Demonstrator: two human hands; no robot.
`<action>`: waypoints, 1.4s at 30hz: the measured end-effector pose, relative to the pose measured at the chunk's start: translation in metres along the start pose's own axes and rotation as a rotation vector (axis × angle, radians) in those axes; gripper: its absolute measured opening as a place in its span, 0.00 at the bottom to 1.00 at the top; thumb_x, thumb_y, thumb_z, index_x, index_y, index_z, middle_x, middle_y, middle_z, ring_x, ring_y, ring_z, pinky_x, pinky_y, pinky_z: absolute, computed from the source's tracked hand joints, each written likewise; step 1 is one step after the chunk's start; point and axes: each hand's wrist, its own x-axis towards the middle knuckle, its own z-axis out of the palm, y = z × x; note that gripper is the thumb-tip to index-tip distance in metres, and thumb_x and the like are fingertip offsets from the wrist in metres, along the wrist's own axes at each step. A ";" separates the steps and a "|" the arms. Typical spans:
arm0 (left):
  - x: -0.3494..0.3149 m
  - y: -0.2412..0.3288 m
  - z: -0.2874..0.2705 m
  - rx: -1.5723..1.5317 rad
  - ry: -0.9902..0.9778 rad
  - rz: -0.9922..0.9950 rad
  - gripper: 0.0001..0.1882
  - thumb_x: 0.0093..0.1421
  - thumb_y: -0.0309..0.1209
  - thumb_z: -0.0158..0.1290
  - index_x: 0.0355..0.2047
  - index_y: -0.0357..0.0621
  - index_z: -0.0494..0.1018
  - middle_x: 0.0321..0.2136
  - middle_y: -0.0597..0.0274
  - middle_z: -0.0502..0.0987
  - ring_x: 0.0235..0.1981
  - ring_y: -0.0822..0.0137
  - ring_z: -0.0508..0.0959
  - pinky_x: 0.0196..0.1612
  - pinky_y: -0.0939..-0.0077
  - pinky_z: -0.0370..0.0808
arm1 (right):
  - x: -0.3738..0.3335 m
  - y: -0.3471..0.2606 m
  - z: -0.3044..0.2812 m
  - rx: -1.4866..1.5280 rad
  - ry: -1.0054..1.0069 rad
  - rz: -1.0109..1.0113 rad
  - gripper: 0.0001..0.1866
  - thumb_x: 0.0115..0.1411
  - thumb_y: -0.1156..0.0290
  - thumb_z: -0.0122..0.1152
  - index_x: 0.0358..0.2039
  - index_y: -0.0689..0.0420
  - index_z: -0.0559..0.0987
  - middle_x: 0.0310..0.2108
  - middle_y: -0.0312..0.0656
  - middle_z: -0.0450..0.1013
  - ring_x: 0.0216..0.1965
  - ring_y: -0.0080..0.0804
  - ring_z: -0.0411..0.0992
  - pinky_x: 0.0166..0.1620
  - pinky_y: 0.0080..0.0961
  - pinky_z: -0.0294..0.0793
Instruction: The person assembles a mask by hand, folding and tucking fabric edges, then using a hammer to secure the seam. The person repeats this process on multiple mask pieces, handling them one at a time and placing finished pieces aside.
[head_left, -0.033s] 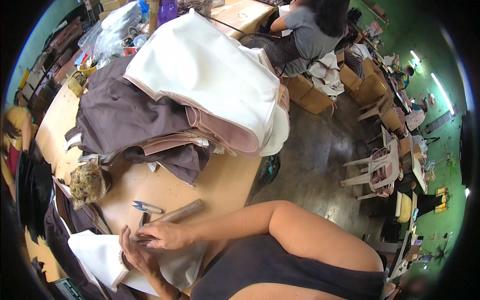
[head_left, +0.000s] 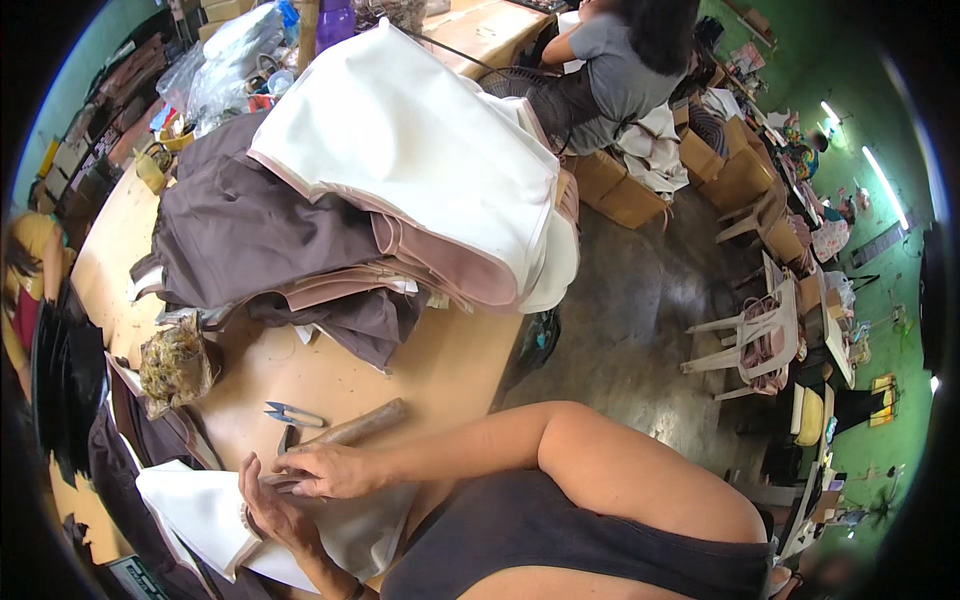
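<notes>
A white sheet-like piece with a pinkish edge (head_left: 195, 505) lies at the near left, over dark brown material. My left hand (head_left: 275, 510) is at its folded edge, fingers raised and bent around that edge, the thumb hidden. Directly beside it, the fingers of my right hand (head_left: 325, 470) are bent and pressed together at the piece, against the left hand. What is between the right fingertips is hidden. Just beyond the right hand lies a brownish-grey cylindrical rod (head_left: 362, 422). Blue-handled thread snips (head_left: 293, 413) rest near it, with a dark curved item (head_left: 286, 437) below them.
On the wooden table (head_left: 450, 365) a big heap of brown fabric (head_left: 270, 215) and white pieces (head_left: 400, 150) rises ahead. A clear bag of scraps (head_left: 175, 365) stands at left. A person in grey (head_left: 630, 75) sits beyond; a white plastic chair (head_left: 755, 345) is at right.
My right hand's fingers have shifted very slightly beside the left hand. Everything else looks the same.
</notes>
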 end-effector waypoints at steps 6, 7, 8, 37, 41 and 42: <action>0.002 0.010 -0.002 0.092 0.014 0.055 0.18 0.55 0.20 0.39 0.47 0.41 0.62 0.49 0.49 0.62 0.49 0.53 0.64 0.50 0.63 0.60 | 0.015 0.017 -0.016 -0.050 -0.114 0.018 0.15 0.47 0.77 0.50 0.38 0.63 0.70 0.28 0.51 0.71 0.34 0.44 0.70 0.37 0.32 0.67; 0.003 0.013 -0.004 0.087 0.004 0.058 0.19 0.54 0.19 0.40 0.48 0.42 0.62 0.50 0.49 0.61 0.50 0.53 0.64 0.51 0.63 0.60 | 0.017 0.014 -0.025 -0.083 -0.159 0.033 0.15 0.47 0.77 0.50 0.38 0.63 0.70 0.28 0.50 0.72 0.33 0.45 0.70 0.37 0.33 0.67; 0.003 0.015 -0.005 0.081 -0.005 0.061 0.20 0.53 0.19 0.40 0.48 0.42 0.62 0.51 0.49 0.61 0.50 0.52 0.63 0.51 0.62 0.60 | 0.017 0.004 -0.030 -0.176 -0.162 0.024 0.13 0.47 0.77 0.50 0.36 0.64 0.71 0.28 0.52 0.72 0.33 0.46 0.71 0.36 0.34 0.68; -0.047 -0.053 0.034 0.235 0.250 0.012 0.15 0.50 0.18 0.46 0.40 0.43 0.66 0.45 0.49 0.65 0.46 0.50 0.66 0.48 0.61 0.62 | 0.022 0.052 -0.028 -0.112 -0.009 -0.105 0.12 0.43 0.74 0.52 0.31 0.63 0.73 0.26 0.49 0.72 0.29 0.38 0.72 0.34 0.27 0.71; -0.046 -0.050 0.036 0.189 0.253 -0.014 0.16 0.50 0.17 0.45 0.40 0.43 0.66 0.45 0.49 0.65 0.46 0.50 0.66 0.48 0.61 0.63 | 0.024 0.054 -0.029 -0.165 -0.066 -0.078 0.12 0.46 0.76 0.53 0.34 0.62 0.72 0.29 0.46 0.73 0.32 0.33 0.72 0.37 0.25 0.70; -0.047 -0.049 0.035 0.190 0.256 -0.018 0.16 0.50 0.17 0.44 0.40 0.43 0.66 0.45 0.49 0.65 0.46 0.50 0.66 0.48 0.61 0.63 | 0.024 0.053 -0.028 -0.178 -0.068 -0.085 0.12 0.46 0.76 0.52 0.34 0.62 0.72 0.30 0.46 0.73 0.32 0.33 0.72 0.37 0.25 0.70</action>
